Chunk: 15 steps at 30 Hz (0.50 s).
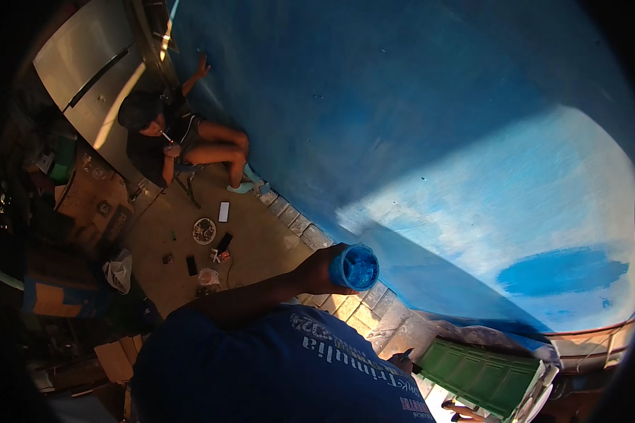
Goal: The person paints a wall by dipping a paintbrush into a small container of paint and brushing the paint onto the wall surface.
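Note:
My left hand (319,271) is wrapped round a clear plastic cup (355,267) with bright blue paint inside. The cup is held out in front of my blue shirt, close to the painted wall (374,141). Lower down, partly behind my shirt, part of my right hand (401,362) shows with its fingers closed. A small thin dark thing pokes up from it, too small to name. To the right, a patch of stronger blue paint (563,271) lies on the sunlit, paler part of the wall.
Another person (183,141) sits at the far left, one hand against the wall. Phones (224,211), a round plate (204,230) and small items lie on the floor. Cardboard boxes (85,204) and a plastic bag (118,271) stand left. A green bin (480,376) is at lower right.

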Tool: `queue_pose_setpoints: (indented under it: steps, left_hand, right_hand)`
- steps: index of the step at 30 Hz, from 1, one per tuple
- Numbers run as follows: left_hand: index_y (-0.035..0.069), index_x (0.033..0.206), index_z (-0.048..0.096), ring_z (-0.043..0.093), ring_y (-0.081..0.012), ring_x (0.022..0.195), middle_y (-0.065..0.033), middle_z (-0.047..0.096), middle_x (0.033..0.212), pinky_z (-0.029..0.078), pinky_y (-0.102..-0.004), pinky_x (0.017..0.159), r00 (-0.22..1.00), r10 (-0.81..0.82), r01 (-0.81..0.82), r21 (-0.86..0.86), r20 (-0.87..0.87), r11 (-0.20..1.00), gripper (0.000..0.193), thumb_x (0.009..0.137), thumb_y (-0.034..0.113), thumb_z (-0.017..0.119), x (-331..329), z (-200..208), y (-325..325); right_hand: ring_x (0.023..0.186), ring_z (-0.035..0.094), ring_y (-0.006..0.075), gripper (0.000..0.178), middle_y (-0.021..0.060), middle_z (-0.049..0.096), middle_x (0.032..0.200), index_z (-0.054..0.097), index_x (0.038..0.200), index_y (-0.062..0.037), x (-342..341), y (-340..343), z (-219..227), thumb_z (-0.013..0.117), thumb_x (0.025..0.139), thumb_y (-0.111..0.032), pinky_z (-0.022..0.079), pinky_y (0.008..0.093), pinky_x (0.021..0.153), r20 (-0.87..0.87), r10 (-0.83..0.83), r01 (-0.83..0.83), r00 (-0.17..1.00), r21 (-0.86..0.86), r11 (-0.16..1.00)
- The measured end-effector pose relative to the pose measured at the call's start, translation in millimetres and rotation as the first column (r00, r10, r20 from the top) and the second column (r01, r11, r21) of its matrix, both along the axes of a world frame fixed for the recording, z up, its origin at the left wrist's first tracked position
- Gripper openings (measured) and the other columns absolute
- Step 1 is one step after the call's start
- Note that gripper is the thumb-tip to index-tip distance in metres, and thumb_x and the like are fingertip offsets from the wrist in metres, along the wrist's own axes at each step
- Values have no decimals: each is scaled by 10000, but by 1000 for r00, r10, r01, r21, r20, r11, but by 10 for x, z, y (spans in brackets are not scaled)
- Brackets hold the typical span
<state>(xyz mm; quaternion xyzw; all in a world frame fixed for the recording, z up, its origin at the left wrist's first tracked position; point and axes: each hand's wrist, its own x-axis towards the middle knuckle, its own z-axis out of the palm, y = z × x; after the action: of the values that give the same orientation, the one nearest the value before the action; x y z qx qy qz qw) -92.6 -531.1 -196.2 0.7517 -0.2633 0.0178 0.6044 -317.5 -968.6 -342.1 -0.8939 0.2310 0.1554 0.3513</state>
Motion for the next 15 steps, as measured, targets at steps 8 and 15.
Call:
queue_pose_setpoints:
  steps: [8,15]
  left_hand:
    - [63,1321,544,661,-312,1143,-157,659,1230,521,-416,982,1000,17,-17,2,-7,1000,839,654,362,957,-314,45,-551]
    - [41,1330,549,674,-217,1098,-109,689,1188,529,-373,950,997,-69,66,-65,-44,996,829,668,323,959,-703,151,-1428]
  right_hand:
    - [606,682,178,297,65,717,702,701,927,-28,-174,-639,-325,571,1018,-279,533,322,546,11,52,-52,999,86,995]
    - [672,713,289,328,150,727,793,654,1110,32,-1668,-1721,-1183,584,949,-244,580,458,735,-177,287,-320,941,-205,925]
